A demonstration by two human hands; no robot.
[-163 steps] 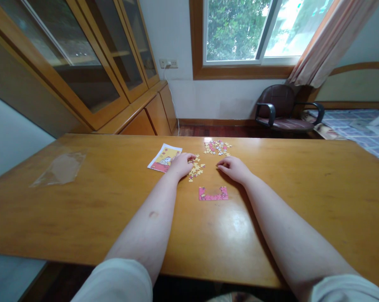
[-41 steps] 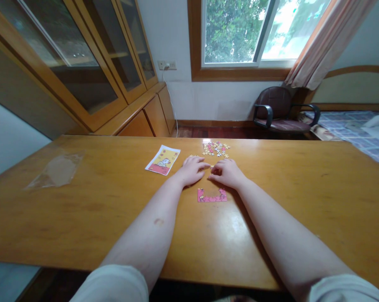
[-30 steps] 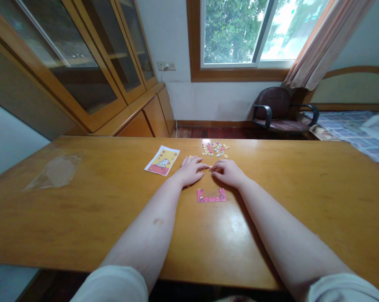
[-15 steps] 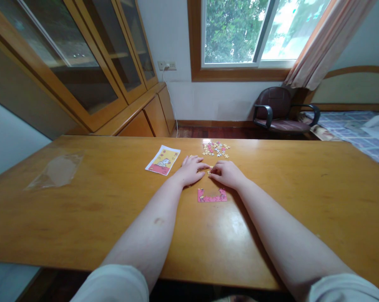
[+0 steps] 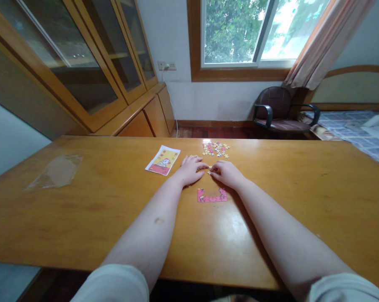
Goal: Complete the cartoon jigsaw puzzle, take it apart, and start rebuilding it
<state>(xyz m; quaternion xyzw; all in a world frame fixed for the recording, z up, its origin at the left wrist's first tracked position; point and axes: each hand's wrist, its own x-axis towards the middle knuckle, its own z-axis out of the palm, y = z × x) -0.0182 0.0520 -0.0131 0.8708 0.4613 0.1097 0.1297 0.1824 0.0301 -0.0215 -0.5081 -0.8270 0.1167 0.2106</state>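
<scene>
My left hand lies palm down on the table with its fingers apart, covering part of some yellowish puzzle pieces. Close to its right, my right hand has thumb and fingertips pinched on a small puzzle piece, mostly hidden by the fingers. Nearer to me is a joined pink puzzle section, U-shaped with its gap facing away. Beyond both hands sits a loose pile of yellow, pink and white puzzle pieces. A yellow and pink picture sheet rests left of my left hand.
A clear plastic bag lies on the left of the wooden table. Past the far edge stand a glass-doored cabinet on the left and an armchair on the right, beside a bed.
My right fingertips have drawn in slightly around the small piece. My left hand, the pink section and the pile look unchanged.
</scene>
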